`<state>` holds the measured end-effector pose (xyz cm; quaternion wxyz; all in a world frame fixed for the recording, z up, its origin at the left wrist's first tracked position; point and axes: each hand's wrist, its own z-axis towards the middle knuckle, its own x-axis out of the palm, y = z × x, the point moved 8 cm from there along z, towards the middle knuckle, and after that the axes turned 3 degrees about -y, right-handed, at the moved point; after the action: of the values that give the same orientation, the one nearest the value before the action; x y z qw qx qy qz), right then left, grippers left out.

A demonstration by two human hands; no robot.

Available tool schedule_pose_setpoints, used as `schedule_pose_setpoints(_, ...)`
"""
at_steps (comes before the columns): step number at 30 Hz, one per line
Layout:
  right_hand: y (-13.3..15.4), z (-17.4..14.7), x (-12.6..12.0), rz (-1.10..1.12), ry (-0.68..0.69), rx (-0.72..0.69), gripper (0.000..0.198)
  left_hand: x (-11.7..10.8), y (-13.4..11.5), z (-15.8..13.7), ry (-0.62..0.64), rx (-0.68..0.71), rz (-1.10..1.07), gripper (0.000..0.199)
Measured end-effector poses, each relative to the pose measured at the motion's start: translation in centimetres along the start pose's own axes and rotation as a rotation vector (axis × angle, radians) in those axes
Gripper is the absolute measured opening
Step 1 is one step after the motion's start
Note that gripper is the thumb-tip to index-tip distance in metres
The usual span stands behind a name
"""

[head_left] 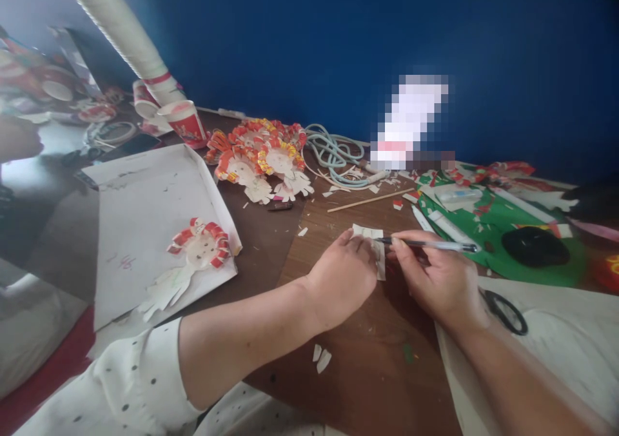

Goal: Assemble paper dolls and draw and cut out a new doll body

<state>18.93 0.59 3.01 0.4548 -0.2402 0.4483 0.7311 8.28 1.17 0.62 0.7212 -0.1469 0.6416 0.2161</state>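
Note:
A small piece of white paper (381, 269) lies on the brown wooden table with faint marks on it. My left hand (344, 275) rests over its left part, fingers bent and pressed together, holding it against the table; my left thumb is hidden. Between the thumb and fingers of my right hand (438, 278) is a pen (435, 245) with a clear barrel and dark grip. Its tip points left and meets the paper's upper part, close to my left fingertips.
A white box lid (145, 204) at left holds a red-and-white paper figure (203, 246). Behind lie more paper figures (271, 158), a coiled pale cable (333, 155) and a paper cup (186, 124). A thin stick (370, 200), scraps, green sheet (507, 262) and black ring (507, 313) surround my hands.

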Motion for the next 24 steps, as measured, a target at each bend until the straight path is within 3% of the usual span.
schedule_pose_setpoints(24,0.8,-0.3,-1.1,-0.101,-0.075,-0.108,0.018,-0.1,0.0,0.0,0.033,0.015,-0.003,0.035)
